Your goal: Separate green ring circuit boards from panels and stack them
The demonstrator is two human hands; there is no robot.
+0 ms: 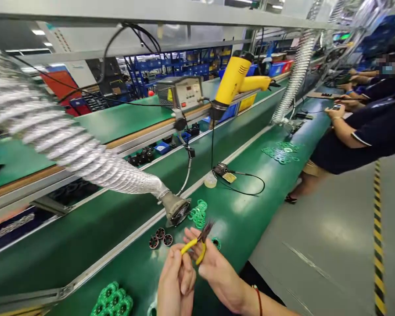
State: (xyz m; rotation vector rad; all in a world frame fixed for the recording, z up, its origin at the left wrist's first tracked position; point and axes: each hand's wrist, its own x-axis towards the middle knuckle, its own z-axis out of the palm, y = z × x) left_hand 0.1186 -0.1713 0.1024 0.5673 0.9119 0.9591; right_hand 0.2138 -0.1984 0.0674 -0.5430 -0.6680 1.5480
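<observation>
Pliers (202, 238) with curved yellow handles (189, 246) cross the opened right hand (220, 268), left hand (177, 274) closed.

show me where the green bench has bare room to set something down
Bare bench lies between the hands and the yellow pad; another patch, between the three dark rings and the nearer green cluster. It's crowded around the hose nozzle: green rings, dark rings, pliers.

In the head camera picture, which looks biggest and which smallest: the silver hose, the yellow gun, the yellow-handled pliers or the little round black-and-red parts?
1. Silver hose
2. Yellow gun
3. Yellow-handled pliers
4. Round black-and-red parts, each; all three look about alike, so I can't rank them.
</observation>
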